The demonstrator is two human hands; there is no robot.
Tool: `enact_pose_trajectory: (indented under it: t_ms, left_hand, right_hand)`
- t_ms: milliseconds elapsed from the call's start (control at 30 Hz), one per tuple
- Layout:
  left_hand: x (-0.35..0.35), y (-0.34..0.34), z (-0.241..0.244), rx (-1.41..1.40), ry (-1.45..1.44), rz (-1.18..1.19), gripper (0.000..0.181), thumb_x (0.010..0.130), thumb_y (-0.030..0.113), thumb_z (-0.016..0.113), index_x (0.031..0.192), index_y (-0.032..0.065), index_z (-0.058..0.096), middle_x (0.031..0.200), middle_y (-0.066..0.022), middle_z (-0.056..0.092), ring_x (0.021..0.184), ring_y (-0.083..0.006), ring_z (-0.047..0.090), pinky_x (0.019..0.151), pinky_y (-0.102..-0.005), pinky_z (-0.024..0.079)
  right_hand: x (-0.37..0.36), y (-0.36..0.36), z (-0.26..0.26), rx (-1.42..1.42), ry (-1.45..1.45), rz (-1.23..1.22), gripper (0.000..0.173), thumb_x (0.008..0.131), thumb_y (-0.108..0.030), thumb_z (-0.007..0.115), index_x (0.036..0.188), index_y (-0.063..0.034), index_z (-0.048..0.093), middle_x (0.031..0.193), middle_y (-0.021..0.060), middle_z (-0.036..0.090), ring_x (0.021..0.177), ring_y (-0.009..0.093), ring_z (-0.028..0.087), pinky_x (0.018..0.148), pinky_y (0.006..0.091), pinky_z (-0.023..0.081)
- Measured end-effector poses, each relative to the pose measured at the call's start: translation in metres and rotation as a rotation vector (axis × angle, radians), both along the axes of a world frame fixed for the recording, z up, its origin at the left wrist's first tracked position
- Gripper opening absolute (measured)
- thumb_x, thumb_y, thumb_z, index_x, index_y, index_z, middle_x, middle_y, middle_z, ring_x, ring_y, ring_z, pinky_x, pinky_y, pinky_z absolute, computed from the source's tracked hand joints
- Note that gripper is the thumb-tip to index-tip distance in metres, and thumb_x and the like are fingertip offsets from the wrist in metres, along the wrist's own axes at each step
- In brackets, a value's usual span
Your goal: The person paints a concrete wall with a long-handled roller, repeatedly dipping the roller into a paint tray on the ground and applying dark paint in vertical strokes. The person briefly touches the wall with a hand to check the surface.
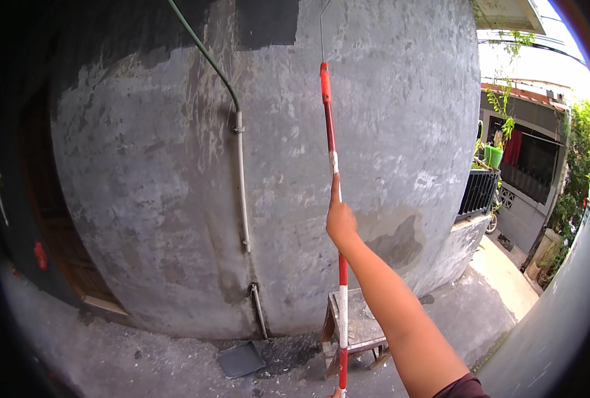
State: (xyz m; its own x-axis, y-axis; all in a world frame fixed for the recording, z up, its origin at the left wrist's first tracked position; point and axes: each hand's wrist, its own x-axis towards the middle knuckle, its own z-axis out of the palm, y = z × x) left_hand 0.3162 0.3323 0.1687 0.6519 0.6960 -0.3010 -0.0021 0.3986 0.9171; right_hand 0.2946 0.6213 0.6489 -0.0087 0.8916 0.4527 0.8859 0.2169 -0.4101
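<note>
My right hand [342, 221] grips a red-and-white striped pole [343, 318], with one finger stretched upward along it. At the pole's upper end sits the red handle of a paint roller [325, 82]. Its thin wire frame [322, 35] runs up out of the picture, so the roller head is hidden. Low at the bottom edge, only a bit of my left hand [335, 393] shows, against the pole's lower end. The pole stands before a grey wall [285, 199] with darker paint patches [267, 22] near its top.
A worn wooden bench [359, 321] stands by the wall's foot. Beside it, a dark grey tray [240, 359] lies on the concrete floor. A green hose [203, 49] joins a white pipe [243, 184] on the wall. A wooden door [66, 224] is left; a black railing [478, 194] right.
</note>
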Motion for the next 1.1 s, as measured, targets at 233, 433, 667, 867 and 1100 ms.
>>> enact_pose_trajectory:
  t_ms: [233,433,667,867,1100]
  left_hand:
    - [-0.115,0.075,0.125,0.513,0.297,-0.045,0.059,0.108,0.051,0.042,0.141,0.0020,0.046,0.134,-0.0135,0.056,0.126,-0.0189,0.053,0.111,-0.0363,0.040]
    - [-0.169,0.181,0.446,1.035,0.237,0.652,0.074,0.098,0.053,0.062,0.144,-0.0017,0.041,0.135,-0.0219,0.058,0.123,-0.0288,0.060,0.103,-0.0403,0.049]
    - [-0.123,0.295,0.674,1.037,0.464,0.877,0.107,0.091,0.072,0.057,0.152,-0.0108,0.025,0.147,-0.0322,0.046,0.136,-0.0402,0.051,0.114,-0.0472,0.040]
    - [-0.104,0.359,0.699,0.887,0.229,1.017,0.062,0.103,0.047,0.052,0.131,-0.0072,0.043,0.106,-0.0222,0.067,0.083,-0.0280,0.073,0.073,-0.0426,0.062]
    - [-0.089,0.371,0.683,1.108,0.162,0.894,0.045,0.107,0.036,0.046,0.118,-0.0074,0.048,0.096,-0.0201,0.066,0.060,-0.0289,0.069,0.054,-0.0435,0.062]
  right_hand:
    - [0.024,-0.013,0.064,0.222,0.109,0.163,0.101,0.095,-0.007,0.058,0.163,-0.0253,-0.014,0.089,0.0256,0.071,0.081,0.044,0.070,0.070,0.0538,0.056]
    - [0.038,-0.048,0.034,0.209,0.097,0.130,0.103,0.094,-0.010,0.062,0.164,-0.0278,-0.011,0.087,0.0261,0.070,0.080,0.047,0.069,0.072,0.0558,0.054]
    - [0.012,-0.086,0.013,0.188,0.183,0.194,0.104,0.091,-0.008,0.064,0.164,-0.0287,-0.007,0.083,0.0258,0.069,0.080,0.047,0.069,0.073,0.0553,0.055]
    - [0.013,-0.099,-0.021,0.347,0.328,0.345,0.104,0.086,-0.019,0.074,0.165,-0.0128,0.006,0.075,0.0220,0.067,0.071,0.043,0.068,0.070,0.0479,0.053]
    - [0.110,-0.182,-0.199,-0.534,0.971,0.695,0.041,0.099,-0.033,0.061,0.122,-0.0017,0.046,0.070,0.0131,0.064,0.064,0.028,0.067,0.059,0.0388,0.050]
